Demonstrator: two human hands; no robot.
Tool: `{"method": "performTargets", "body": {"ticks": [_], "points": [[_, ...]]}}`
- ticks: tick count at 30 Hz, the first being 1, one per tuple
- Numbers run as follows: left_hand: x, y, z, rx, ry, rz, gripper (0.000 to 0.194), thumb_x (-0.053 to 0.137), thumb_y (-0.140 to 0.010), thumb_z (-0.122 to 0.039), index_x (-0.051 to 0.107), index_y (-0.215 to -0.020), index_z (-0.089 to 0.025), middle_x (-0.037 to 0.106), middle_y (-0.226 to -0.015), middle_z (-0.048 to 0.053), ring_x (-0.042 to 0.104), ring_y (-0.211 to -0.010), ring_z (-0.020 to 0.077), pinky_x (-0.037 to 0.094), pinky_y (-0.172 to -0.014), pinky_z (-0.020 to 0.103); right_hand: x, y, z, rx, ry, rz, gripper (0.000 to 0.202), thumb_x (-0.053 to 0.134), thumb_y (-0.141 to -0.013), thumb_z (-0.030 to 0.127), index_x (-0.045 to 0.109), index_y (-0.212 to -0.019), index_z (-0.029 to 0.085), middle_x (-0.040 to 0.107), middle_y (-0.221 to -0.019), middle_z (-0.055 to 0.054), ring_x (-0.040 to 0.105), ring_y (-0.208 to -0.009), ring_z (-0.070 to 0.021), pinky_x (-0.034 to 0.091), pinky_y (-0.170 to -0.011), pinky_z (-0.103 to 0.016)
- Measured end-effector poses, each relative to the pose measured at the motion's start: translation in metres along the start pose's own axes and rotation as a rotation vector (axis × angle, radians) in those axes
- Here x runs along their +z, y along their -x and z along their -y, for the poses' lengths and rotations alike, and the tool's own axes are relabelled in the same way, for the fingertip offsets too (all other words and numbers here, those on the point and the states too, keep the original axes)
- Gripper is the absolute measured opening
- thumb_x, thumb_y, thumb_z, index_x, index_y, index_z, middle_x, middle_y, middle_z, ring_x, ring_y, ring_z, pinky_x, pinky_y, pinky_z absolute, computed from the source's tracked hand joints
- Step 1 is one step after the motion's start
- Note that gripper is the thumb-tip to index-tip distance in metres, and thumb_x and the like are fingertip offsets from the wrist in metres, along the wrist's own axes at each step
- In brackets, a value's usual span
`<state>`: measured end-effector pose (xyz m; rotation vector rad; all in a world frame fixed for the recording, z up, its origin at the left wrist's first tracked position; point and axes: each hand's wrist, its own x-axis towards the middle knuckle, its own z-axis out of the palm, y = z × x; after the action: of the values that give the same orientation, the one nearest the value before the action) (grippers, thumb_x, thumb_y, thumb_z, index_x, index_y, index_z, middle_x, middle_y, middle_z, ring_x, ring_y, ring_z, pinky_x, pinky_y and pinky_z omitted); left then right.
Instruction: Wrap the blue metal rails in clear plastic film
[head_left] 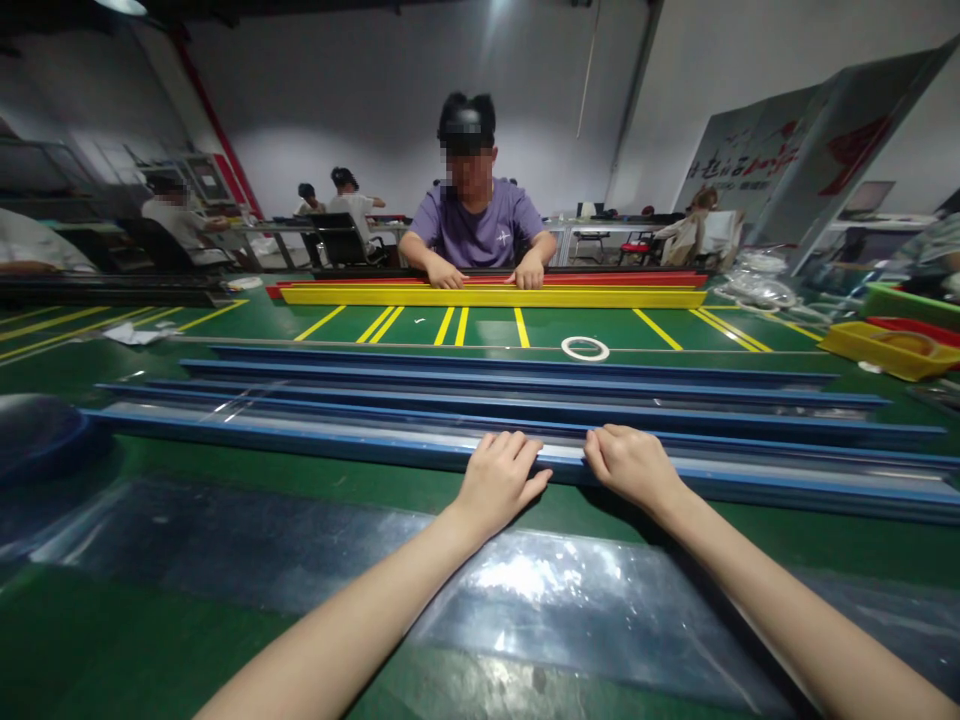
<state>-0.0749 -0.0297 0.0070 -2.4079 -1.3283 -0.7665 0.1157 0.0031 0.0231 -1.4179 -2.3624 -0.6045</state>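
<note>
Green tabletop (491,332) with yellow lines; upon it, long blue plastic-looking channel (360,449). Left hand (499,475) loosely spread over it, right hand (630,462) curled at its edge, impossible to say if gripping. Probably partway: pale shiny lining (564,448) already inside, wide transparent sheet (540,590) loose in front.

A workshop: a long green worktable (487,328) with yellow lines (520,328) carries blue rails (337,448), a yellow rail (480,297), a ring of white tape (586,358) and plastic bins (877,352); beyond, people (352,205) sit at further tables (630,225) on office chairs (341,240).
</note>
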Motion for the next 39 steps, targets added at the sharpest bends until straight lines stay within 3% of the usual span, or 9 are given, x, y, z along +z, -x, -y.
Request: {"method": "performTargets", "body": {"ticks": [5, 9, 13, 19, 27, 31, 39], "points": [[0.0, 0.0, 0.0, -0.079, -0.028, -0.049, 0.03, 0.046, -0.08, -0.044, 0.055, -0.092, -0.018, 0.058, -0.083, 0.004, 0.049, -0.079, 0.0188, 0.032, -0.071, 0.033, 0.001, 0.021, -0.036, 0.053, 0.034, -0.038, 0.048, 0.023, -0.083, 0.03, 0.055, -0.05, 0.015, 0.054, -0.05, -0.005, 0.044, -0.045, -0.0104, 0.021, -0.046, -0.024], [0.0, 0.001, 0.0, -0.088, -0.052, -0.034, 0.03, 0.045, -0.08, -0.046, 0.055, -0.089, -0.019, 0.058, -0.081, 0.003, 0.049, -0.078, 0.019, 0.031, -0.073, 0.034, 0.003, 0.044, -0.072, 0.188, 0.108, -0.142, 0.044, 0.025, -0.079, 0.031, 0.046, -0.043, 0.017, 0.05, -0.047, -0.005, 0.04, -0.043, -0.0102, 0.021, -0.044, -0.023], [0.0, 0.0, -0.001, -0.059, -0.075, 0.004, 0.03, 0.045, -0.08, -0.045, 0.055, -0.088, -0.018, 0.057, -0.081, 0.004, 0.049, -0.08, 0.0192, 0.031, -0.071, 0.033, 0.001, 0.058, -0.092, 0.332, 0.175, -0.14, 0.039, 0.027, -0.077, 0.031, 0.042, -0.042, 0.018, 0.05, -0.047, -0.005, 0.037, -0.042, -0.0104, 0.019, -0.043, -0.023], [0.001, 0.0, 0.0, -0.032, -0.087, 0.017, 0.028, 0.045, -0.081, -0.044, 0.055, -0.084, -0.018, 0.057, -0.082, 0.004, 0.048, -0.08, 0.0193, 0.031, -0.07, 0.033, 0.002, 0.061, -0.094, 0.378, 0.178, -0.131, 0.037, 0.03, -0.077, 0.029, 0.04, -0.043, 0.017, 0.051, -0.049, -0.005, 0.038, -0.043, -0.0099, 0.018, -0.043, -0.023], [0.001, 0.0, -0.001, -0.032, -0.127, 0.037, 0.03, 0.043, -0.082, -0.044, 0.054, -0.079, -0.017, 0.057, -0.08, 0.004, 0.048, -0.078, 0.0192, 0.031, -0.067, 0.032, 0.002, 0.057, -0.075, 0.267, 0.148, -0.279, 0.036, 0.035, -0.078, 0.025, 0.043, -0.044, 0.017, 0.049, -0.046, -0.003, 0.043, -0.05, -0.0105, 0.018, -0.045, -0.024], [0.0, 0.0, -0.001, -0.032, -0.135, 0.041, 0.03, 0.042, -0.082, -0.044, 0.055, -0.078, -0.017, 0.057, -0.079, 0.004, 0.048, -0.076, 0.0189, 0.03, -0.066, 0.032, 0.005, 0.053, -0.065, 0.223, 0.112, -0.243, 0.039, 0.034, -0.081, 0.027, 0.048, -0.046, 0.017, 0.054, -0.051, -0.003, 0.047, -0.054, -0.0105, 0.023, -0.048, -0.023], [0.0, -0.001, 0.0, -0.028, -0.141, 0.043, 0.03, 0.043, -0.082, -0.044, 0.054, -0.075, -0.017, 0.057, -0.075, 0.004, 0.048, -0.074, 0.0188, 0.029, -0.065, 0.031, 0.011, 0.055, -0.068, 0.198, 0.082, -0.261, 0.04, 0.035, -0.083, 0.027, 0.054, -0.05, 0.016, 0.061, -0.056, -0.003, 0.052, -0.057, -0.0103, 0.024, -0.048, -0.022]]}}
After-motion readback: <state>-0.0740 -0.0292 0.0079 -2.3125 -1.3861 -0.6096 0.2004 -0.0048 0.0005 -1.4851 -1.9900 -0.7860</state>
